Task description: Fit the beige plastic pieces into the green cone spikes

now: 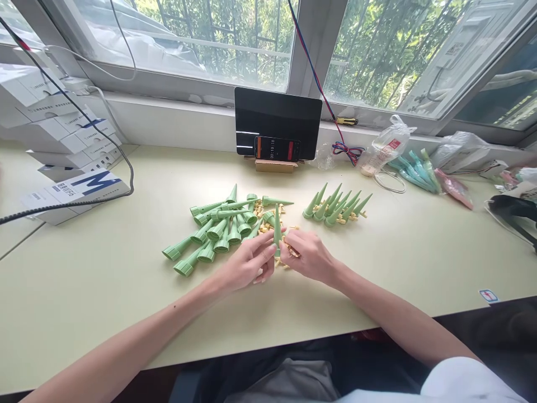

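A green plant watering spike (277,226) stands tip up between my hands in the middle of the table. My left hand (255,260) is closed around its lower part with thumb and fingers. My right hand (308,254) is curled in a pinch against the spike's right side; what its fingertips hold is hidden. Small yellow valve pieces (265,228) lie scattered behind and under my hands. To the left is a loose heap of green spikes (218,229), many with their wide ends toward me. On the right, several spikes with yellow pieces (338,206) stand grouped, leaning right.
A phone (277,149) showing a timer leans on a dark tablet (279,115) at the back. White boxes (62,123) are stacked on the left. Plastic bags (388,146) and wrapped items (419,170) lie back right. A black cable (104,131) hangs at the left.
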Demonstrator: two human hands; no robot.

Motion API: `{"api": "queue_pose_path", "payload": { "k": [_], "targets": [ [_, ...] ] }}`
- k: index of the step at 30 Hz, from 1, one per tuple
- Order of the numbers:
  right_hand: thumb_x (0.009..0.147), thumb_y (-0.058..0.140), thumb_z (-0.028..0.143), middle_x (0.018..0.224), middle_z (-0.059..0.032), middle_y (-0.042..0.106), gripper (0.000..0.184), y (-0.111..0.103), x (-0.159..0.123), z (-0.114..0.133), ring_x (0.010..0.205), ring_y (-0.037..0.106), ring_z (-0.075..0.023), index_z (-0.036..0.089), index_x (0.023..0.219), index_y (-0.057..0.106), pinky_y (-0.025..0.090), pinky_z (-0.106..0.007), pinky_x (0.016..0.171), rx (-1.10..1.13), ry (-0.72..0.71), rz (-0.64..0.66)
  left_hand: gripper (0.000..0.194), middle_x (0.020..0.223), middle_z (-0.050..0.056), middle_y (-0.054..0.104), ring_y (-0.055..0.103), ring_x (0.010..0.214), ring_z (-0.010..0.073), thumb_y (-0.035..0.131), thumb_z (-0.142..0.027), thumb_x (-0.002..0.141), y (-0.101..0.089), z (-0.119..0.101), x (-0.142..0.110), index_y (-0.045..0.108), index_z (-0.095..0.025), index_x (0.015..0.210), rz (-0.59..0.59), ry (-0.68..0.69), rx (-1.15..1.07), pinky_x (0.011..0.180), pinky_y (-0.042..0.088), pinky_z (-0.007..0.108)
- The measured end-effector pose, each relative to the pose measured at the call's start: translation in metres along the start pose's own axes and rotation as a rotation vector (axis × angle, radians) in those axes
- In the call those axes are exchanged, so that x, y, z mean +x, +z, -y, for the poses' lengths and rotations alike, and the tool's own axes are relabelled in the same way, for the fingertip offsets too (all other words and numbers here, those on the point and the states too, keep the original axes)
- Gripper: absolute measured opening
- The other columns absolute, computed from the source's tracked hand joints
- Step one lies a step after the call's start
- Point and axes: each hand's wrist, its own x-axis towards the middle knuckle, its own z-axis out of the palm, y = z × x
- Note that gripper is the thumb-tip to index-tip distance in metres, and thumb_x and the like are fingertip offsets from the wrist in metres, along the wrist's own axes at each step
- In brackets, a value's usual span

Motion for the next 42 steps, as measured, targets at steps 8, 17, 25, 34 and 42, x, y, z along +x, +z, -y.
{"api": "queue_pose_path", "payload": {
  "k": [8,17,25,34,42],
  "targets": [
    [0.093,0.043,0.015,0.056,0.0047,0.036,0.032,-0.002,0.004,0.008,0.052,0.034,-0.0118,0.023,0.065,0.031,0.040,-0.024,0.055,-0.090,-0.020,0.043,0.055,0.062,-0.004,0.043,0.041,0.047,0.0073,0.045,-0.041,0.101,-0.003,0.010,0.000,0.034,-0.022,0.151,0.148,-0.031,-0.219,0.044,0.034,0.018],
    [0.094,0.042,0.015,0.057,0.0037,0.038,0.031,-0.003,0.005,0.008,0.053,0.035,-0.0119,0.023,0.067,0.031,0.039,-0.023,0.053,-0.141,-0.074,0.018,0.047,0.062,-0.004,0.044,0.044,0.048,0.0081,0.046,-0.041,0.100,-0.006,0.015,0.001,0.043,-0.021,0.143,0.169,-0.060,-0.286,0.045,0.034,0.019],
    [0.092,0.043,0.012,0.057,0.0041,0.038,0.030,-0.002,0.004,0.007,0.053,0.038,-0.0122,0.023,0.067,0.033,0.049,-0.024,0.062,-0.151,-0.072,0.012,0.044,0.068,-0.004,0.046,0.044,0.048,0.0066,0.047,-0.041,0.100,-0.001,0.009,0.001,0.044,-0.022,0.139,0.116,-0.055,-0.232,0.045,0.034,0.019],
    [0.091,0.041,0.010,0.056,0.0040,0.036,0.033,0.001,0.002,0.013,0.051,0.033,-0.0116,0.022,0.061,0.035,0.041,-0.022,0.053,-0.292,-0.106,-0.056,0.038,0.079,-0.002,0.051,0.049,0.048,0.0059,0.046,-0.036,0.101,0.003,0.007,0.001,0.040,-0.023,0.136,0.096,0.041,-0.157,0.042,0.037,0.020],
    [0.090,0.043,0.009,0.056,0.0032,0.038,0.034,-0.001,0.004,0.015,0.051,0.032,-0.0109,0.021,0.060,0.037,0.033,-0.023,0.050,-0.333,-0.123,-0.064,0.026,0.080,-0.002,0.050,0.051,0.049,0.0058,0.045,-0.033,0.102,0.005,0.007,0.001,0.043,-0.025,0.127,0.096,0.084,-0.137,0.043,0.038,0.021]
  ]
}}
